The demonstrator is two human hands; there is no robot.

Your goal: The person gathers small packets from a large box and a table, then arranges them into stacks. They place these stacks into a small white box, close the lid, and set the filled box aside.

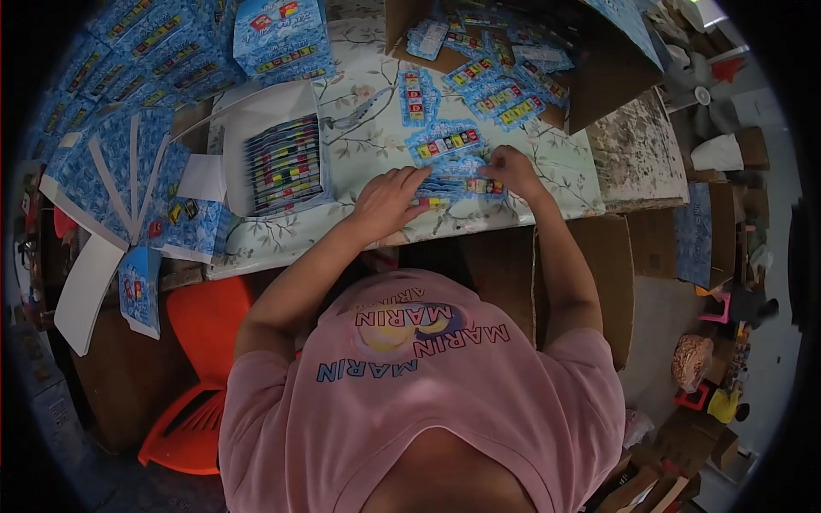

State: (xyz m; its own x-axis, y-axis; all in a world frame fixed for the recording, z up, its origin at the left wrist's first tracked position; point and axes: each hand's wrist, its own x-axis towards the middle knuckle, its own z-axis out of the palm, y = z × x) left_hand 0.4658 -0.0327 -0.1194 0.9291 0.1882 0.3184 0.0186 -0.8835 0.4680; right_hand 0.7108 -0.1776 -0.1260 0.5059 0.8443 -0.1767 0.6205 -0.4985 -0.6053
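On the flowered tablecloth near the table's front edge lies a small stack of blue printed cards point(462, 184) with colourful strips. My left hand point(386, 203) grips its left end, fingers together along the edge. At the right end, my right hand point(516, 175) pinches the cards between thumb and curled fingers. Just beyond the stack lies another blue card point(443, 142), with one more card point(417, 97) farther back. To the left of my hands, an open white box point(328, 171) holds a row of similar cards standing on edge.
A tipped cardboard carton point(611, 73) at the back right spills loose cards onto the cloth. Blue printed boxes point(282, 38) are stacked at the back left. Unfolded blue cartons point(111, 175) overhang the left edge. An orange chair point(201, 376) stands below left.
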